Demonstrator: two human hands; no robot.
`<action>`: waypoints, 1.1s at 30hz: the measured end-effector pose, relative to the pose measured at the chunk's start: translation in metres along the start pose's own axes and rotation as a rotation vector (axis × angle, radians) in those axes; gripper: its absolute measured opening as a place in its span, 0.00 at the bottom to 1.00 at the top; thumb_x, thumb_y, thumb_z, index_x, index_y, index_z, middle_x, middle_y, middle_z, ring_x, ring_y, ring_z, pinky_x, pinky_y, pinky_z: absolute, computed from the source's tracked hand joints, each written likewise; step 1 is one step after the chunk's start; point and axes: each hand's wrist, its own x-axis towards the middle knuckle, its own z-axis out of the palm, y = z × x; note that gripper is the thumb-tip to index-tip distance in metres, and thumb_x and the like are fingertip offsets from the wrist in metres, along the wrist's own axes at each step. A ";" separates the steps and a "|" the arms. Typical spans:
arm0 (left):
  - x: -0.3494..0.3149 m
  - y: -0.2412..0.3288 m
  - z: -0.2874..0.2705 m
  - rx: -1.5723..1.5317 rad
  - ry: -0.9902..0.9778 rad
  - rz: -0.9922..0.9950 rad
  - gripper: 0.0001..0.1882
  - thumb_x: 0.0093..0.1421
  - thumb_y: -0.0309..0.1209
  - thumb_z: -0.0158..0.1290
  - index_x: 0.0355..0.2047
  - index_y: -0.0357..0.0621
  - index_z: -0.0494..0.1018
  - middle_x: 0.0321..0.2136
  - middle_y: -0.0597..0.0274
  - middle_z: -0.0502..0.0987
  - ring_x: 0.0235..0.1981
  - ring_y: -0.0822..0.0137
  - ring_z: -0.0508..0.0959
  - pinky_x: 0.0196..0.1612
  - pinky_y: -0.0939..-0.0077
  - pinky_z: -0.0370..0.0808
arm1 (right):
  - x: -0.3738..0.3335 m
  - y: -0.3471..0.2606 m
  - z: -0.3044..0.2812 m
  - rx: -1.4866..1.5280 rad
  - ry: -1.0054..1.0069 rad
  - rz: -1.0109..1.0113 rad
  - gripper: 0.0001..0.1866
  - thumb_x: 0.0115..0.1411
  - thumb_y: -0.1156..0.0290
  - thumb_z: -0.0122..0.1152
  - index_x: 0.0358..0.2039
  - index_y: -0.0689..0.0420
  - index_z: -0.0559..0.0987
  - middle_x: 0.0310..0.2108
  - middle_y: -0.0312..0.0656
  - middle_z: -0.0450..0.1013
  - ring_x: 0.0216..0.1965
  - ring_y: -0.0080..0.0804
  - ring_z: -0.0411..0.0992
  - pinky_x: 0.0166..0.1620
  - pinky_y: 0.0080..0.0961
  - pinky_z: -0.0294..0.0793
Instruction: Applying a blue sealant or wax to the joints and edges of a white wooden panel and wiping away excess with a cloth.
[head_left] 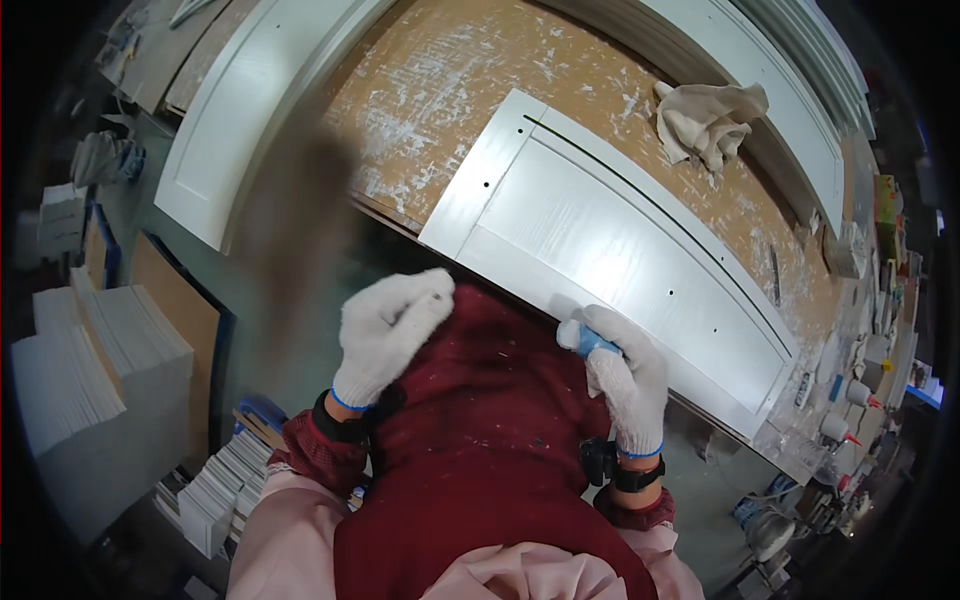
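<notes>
My left hand (392,330), in a white knitted glove with a blue cuff, is closed in a pinch off the table's front edge. A tiny dark spot shows at its fingertips; what it holds, if anything, I cannot make out. My right hand (632,375), gloved alike, is closed around a small blue piece (594,341) with a whitish end, its kind unclear. This hand is at the front edge of a white framed panel (600,240), like a cabinet door. The panel lies flat, with a groove along its far side and several small dark holes.
Beneath the panel is a brown worktable (440,90) spattered white. A crumpled beige cloth (708,120) lies behind it. More white panels (255,90) stand left and far right. White bottles with red tips (838,430) are at the right; stacked white boards (130,350) stand left. A brown blur (300,210) crosses the left.
</notes>
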 end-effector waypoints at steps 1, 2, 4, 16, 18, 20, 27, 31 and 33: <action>0.001 0.004 -0.002 -0.036 0.106 -0.036 0.10 0.60 0.25 0.58 0.41 0.35 0.80 0.34 0.62 0.81 0.33 0.74 0.78 0.38 0.79 0.75 | -0.001 0.003 -0.003 0.052 -0.004 -0.037 0.24 0.56 0.80 0.55 0.56 0.67 0.74 0.43 0.44 0.79 0.42 0.24 0.75 0.47 0.21 0.74; 0.002 0.008 -0.004 -0.072 0.211 -0.083 0.09 0.60 0.23 0.57 0.41 0.33 0.79 0.33 0.64 0.80 0.34 0.78 0.76 0.38 0.81 0.73 | -0.003 0.006 -0.005 0.075 -0.029 -0.051 0.25 0.55 0.80 0.56 0.56 0.67 0.74 0.45 0.45 0.78 0.45 0.26 0.75 0.49 0.22 0.73; 0.014 0.016 -0.007 -0.030 0.278 -0.033 0.10 0.61 0.23 0.57 0.43 0.33 0.79 0.33 0.68 0.79 0.34 0.79 0.74 0.39 0.83 0.72 | -0.008 0.013 -0.012 0.126 -0.078 -0.097 0.26 0.54 0.81 0.58 0.56 0.66 0.74 0.48 0.47 0.77 0.50 0.28 0.74 0.54 0.24 0.71; 0.118 0.080 0.016 0.821 -0.151 0.071 0.21 0.56 0.43 0.54 0.32 0.33 0.70 0.30 0.52 0.77 0.33 0.58 0.77 0.40 0.66 0.73 | -0.031 0.053 -0.046 0.020 -0.055 -0.057 0.28 0.50 0.80 0.67 0.54 0.66 0.76 0.48 0.44 0.77 0.46 0.27 0.75 0.51 0.23 0.73; 0.126 0.080 0.029 0.997 -0.156 0.044 0.29 0.54 0.49 0.56 0.48 0.39 0.70 0.40 0.50 0.78 0.41 0.54 0.78 0.46 0.62 0.74 | -0.036 0.054 -0.052 0.060 -0.035 -0.097 0.27 0.51 0.82 0.63 0.54 0.68 0.75 0.47 0.46 0.78 0.47 0.30 0.76 0.52 0.24 0.73; 0.129 0.077 0.039 1.132 -0.131 0.038 0.35 0.53 0.51 0.56 0.56 0.42 0.69 0.47 0.48 0.77 0.47 0.51 0.78 0.50 0.58 0.73 | -0.040 0.055 -0.057 0.209 -0.006 -0.083 0.27 0.51 0.84 0.60 0.55 0.69 0.74 0.46 0.47 0.79 0.47 0.31 0.77 0.52 0.25 0.73; 0.126 0.076 0.042 1.128 -0.134 -0.155 0.39 0.52 0.52 0.56 0.61 0.44 0.65 0.49 0.44 0.76 0.50 0.44 0.77 0.53 0.55 0.73 | -0.034 0.074 -0.067 0.296 0.065 -0.276 0.25 0.55 0.77 0.59 0.54 0.68 0.74 0.48 0.55 0.77 0.40 0.33 0.78 0.41 0.25 0.78; 0.106 0.075 0.039 1.065 -0.131 -0.252 0.42 0.49 0.54 0.56 0.61 0.44 0.64 0.44 0.41 0.78 0.46 0.42 0.79 0.51 0.54 0.73 | -0.030 0.083 -0.072 0.340 0.100 -0.327 0.23 0.55 0.74 0.62 0.52 0.67 0.75 0.45 0.53 0.76 0.33 0.29 0.75 0.32 0.22 0.76; 0.090 0.070 0.037 0.972 -0.065 -0.112 0.43 0.49 0.54 0.56 0.61 0.45 0.63 0.42 0.41 0.79 0.44 0.41 0.79 0.50 0.55 0.73 | -0.030 0.080 -0.074 0.324 0.088 -0.312 0.22 0.54 0.77 0.59 0.51 0.67 0.74 0.46 0.52 0.75 0.32 0.29 0.75 0.31 0.22 0.76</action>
